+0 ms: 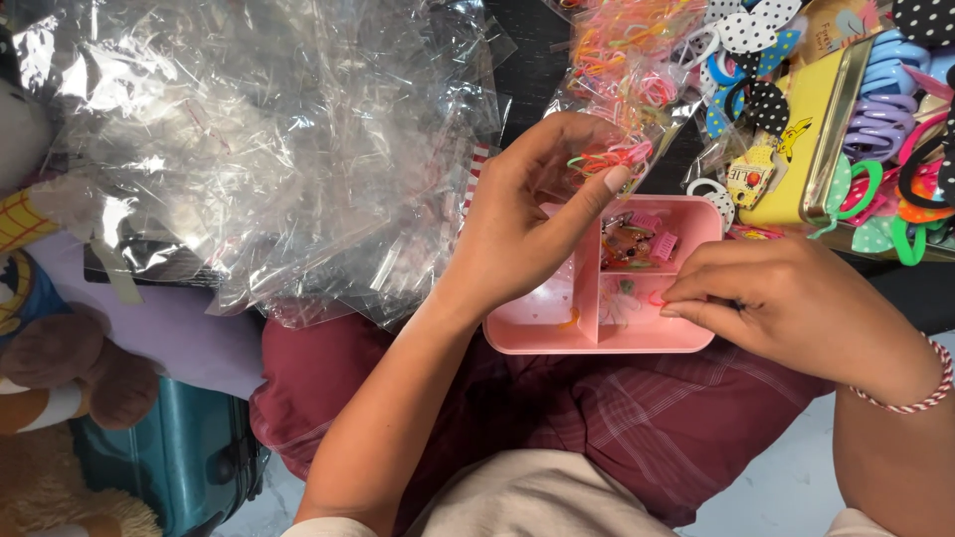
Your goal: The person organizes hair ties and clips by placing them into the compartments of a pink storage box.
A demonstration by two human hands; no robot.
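Observation:
A pink divided tray (696, 221) rests on my lap, with small hair clips (642, 239) in its far compartment. My left hand (527, 214) hovers over the tray's left side and pinches a bunch of tiny coloured elastic bands (612, 159) between thumb and fingers. My right hand (786, 303) reaches into the near right compartment, its fingertips closed on a small pink elastic band (657, 298). A red and white bracelet (920, 398) circles my right wrist.
A heap of clear plastic bags (269, 139) covers the left. A bag of loose coloured bands (627, 45) lies beyond the tray. A yellow tin (806, 149), spiral hair ties (880, 109) and dotted bows (751, 30) crowd the right. Stuffed toys (50, 358) and a teal case (179, 457) sit at lower left.

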